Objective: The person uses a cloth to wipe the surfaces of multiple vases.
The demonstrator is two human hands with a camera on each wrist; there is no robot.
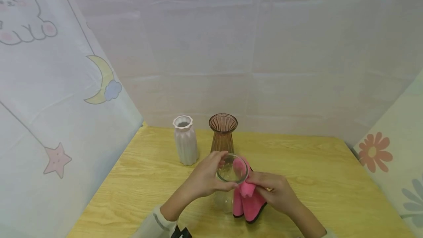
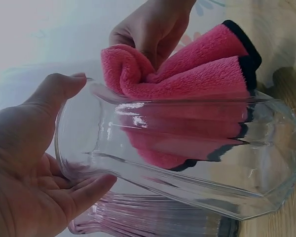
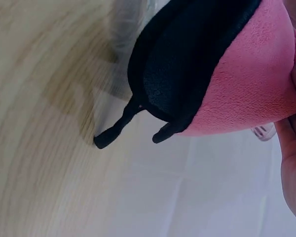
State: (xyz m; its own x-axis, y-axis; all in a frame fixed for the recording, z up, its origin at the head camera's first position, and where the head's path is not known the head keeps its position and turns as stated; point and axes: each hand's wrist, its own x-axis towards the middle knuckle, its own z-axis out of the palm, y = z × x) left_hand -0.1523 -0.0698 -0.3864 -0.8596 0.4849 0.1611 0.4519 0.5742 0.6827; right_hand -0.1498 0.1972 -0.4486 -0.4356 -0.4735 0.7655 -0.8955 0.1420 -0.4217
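Note:
My left hand [image 1: 203, 179] grips the rim of a clear glass vase [image 1: 224, 200], thumb on one side and fingers curled round the other. In the left wrist view the vase [image 2: 266, 170] has a faceted body and a narrower neck. A pink plush cloth [image 1: 252, 203] with black edging is pinched in my right hand [image 1: 279, 194]. Seen through the glass, the cloth [image 2: 202, 81] lies along the side of the vase and hangs down in folds. In the right wrist view its dark underside shows beside the pink face [image 3: 251, 74].
Behind the clear vase stands a brownish ribbed glass vase [image 1: 223, 140] with a flared rim. A white fluted vase [image 1: 185, 144] is to its left. All are on a yellow wood-grain table [image 1: 310, 179], with pale sheets [image 1: 264, 47] hanging behind and at both sides.

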